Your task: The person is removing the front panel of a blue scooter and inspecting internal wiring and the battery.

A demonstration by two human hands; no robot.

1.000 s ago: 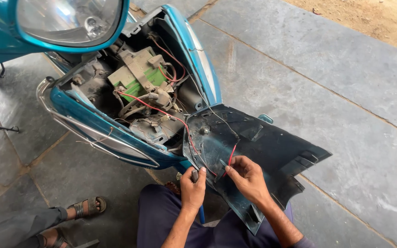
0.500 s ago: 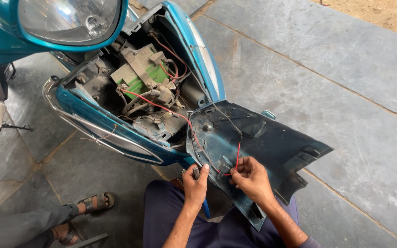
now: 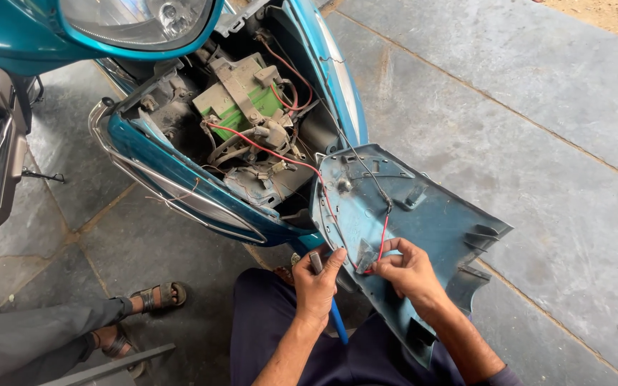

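**Two hands at a loose wire on a scooter's removed front panel**

At the lower centre of the frame, the person's two hands meet over the inner face of a detached teal body panel (image 3: 430,221), which lies tilted across the lap with its long axis running from upper left to lower right. The right hand (image 3: 410,270) pinches the end of a thin red wire (image 3: 383,239) between thumb and fingertips, closed on it just where it reaches the panel's lower edge. The left hand (image 3: 317,280) sits just beside it, to the left, wrapped around a tool with a blue handle (image 3: 337,322); the handle points down toward the lap and its dark upper end pokes up above the fist.

The red wire rises from the right hand's pinch almost straight up the panel, then bends left, its run leading toward the upper left of the frame into the open nose of the teal scooter (image 3: 180,171). There it joins a tangle of cables beside a green battery (image 3: 234,107). So the wire's free end lies at the right hand, the nearer of the two, with the tool tip close on its left.

The headlamp (image 3: 134,18) fills the top left. At the lower left, another person's sandalled foot (image 3: 153,297) rests on the grey stone floor (image 3: 538,107).
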